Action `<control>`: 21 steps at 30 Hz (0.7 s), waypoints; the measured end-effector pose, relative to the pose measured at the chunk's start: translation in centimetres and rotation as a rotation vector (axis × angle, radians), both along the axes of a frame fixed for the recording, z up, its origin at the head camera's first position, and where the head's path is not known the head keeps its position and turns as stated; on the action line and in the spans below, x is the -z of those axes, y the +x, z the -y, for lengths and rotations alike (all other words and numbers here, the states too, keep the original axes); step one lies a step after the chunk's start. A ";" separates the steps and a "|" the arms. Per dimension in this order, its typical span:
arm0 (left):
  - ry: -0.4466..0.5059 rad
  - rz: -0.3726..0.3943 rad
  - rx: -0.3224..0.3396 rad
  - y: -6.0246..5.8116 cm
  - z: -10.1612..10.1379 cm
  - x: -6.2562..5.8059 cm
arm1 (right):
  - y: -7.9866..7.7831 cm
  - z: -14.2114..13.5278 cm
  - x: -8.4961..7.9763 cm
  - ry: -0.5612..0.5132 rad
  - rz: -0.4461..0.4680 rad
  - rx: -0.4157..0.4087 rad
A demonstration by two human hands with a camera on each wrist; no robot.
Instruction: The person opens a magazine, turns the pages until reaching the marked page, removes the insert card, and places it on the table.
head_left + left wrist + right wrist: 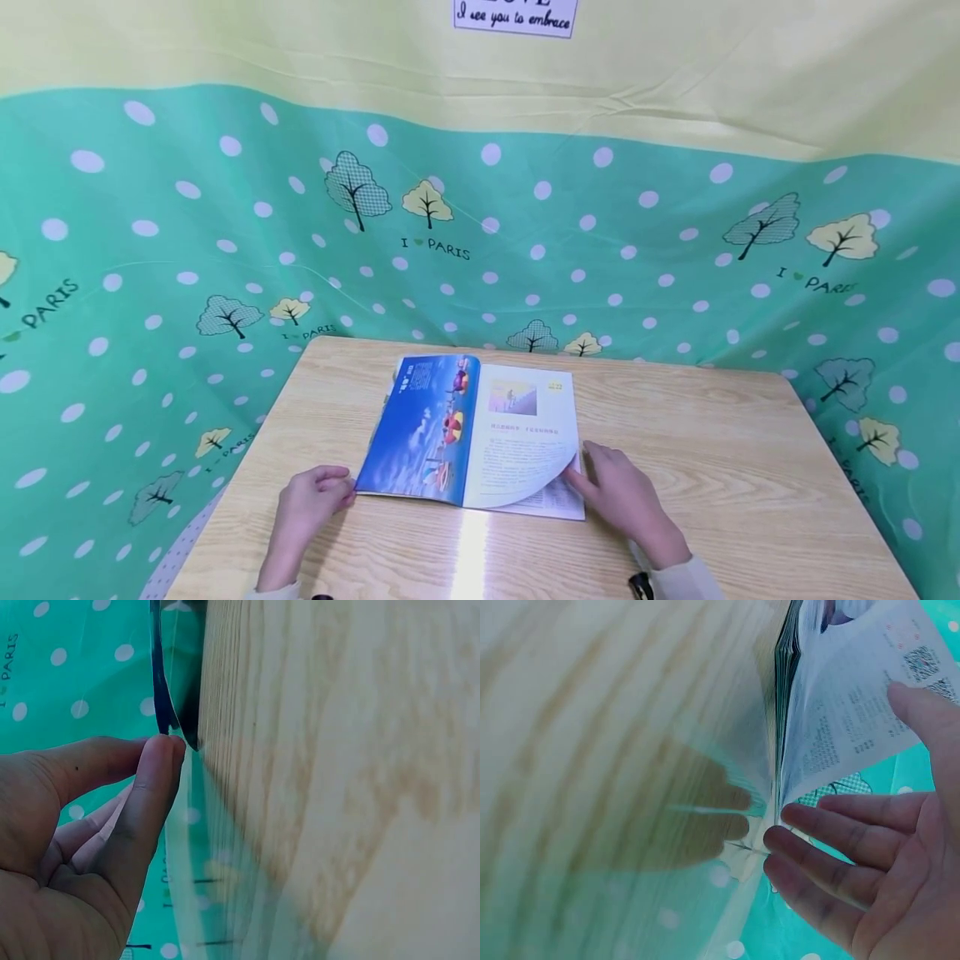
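In the head view, one open magazine (pixel 470 433) is lying near the middle of the wooden tabletop (pixel 720 475), its spine running away from the person. Two hands are working at its sides. The left hand (pixel 311 497) is pinching the lower left corner of the blue left page (pixel 416 429). The right hand (pixel 624 492) is touching the lower right edge of the white right page (pixel 521 467), whose corner is curving up and baring part of one printed sheet (pixel 558 498) beneath. Wood is stretching wide to the right of the right hand, while a narrower strip is running along the left. A patterned cloth (pixel 525 258) is meeting the table's far edge. The top border is cutting off a lettered panel (pixel 515 18), and the bottom border is cropping two sleeves (pixel 686 581).

In the left wrist view, thumb and forefinger are gripping a thin dark edge of the magazine; most of it is lying outside the frame, and the other fingers are partly hiding behind the thumb.

In the right wrist view, four fingers are extending beside the page stack, spread and relaxed, while the thumb is resting against the raised sheet. Whether the fingertips are touching the stack, I cannot tell. Two square codes are showing, one partly covered by the thumb.
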State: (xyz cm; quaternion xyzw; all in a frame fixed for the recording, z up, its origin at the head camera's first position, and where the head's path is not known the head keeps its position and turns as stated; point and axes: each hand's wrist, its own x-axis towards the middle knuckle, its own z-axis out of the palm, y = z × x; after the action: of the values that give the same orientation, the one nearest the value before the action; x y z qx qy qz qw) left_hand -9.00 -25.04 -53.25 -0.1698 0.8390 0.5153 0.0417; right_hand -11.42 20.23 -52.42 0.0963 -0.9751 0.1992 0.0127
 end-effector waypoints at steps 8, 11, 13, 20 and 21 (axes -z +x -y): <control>-0.073 -0.027 0.007 -0.2 -0.4 -0.4 | -0.1 0.2 -0.2 -0.027 0.010 0.021; -0.089 -0.044 0.012 -0.4 -0.8 -0.8 | -0.1 0.4 -0.3 -0.048 -0.018 0.014; -0.101 -0.058 0.016 -0.5 -1.1 -1.0 | -0.1 0.6 -0.2 -0.063 -0.040 0.009; -0.010 -0.095 0.035 -1.0 -2.7 -1.6 | 0.0 1.2 -0.1 -0.109 -0.074 0.003; 0.021 -0.101 0.039 -1.0 -3.0 -1.6 | 0.0 1.4 -0.1 -0.116 -0.082 -0.002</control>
State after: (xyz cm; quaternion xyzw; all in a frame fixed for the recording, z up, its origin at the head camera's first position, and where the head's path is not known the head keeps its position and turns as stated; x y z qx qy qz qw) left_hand -10.05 -21.99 -51.60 -0.1269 0.8377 0.5310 0.0111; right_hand -11.39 18.87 -52.31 0.1046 -0.9605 0.2511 0.0579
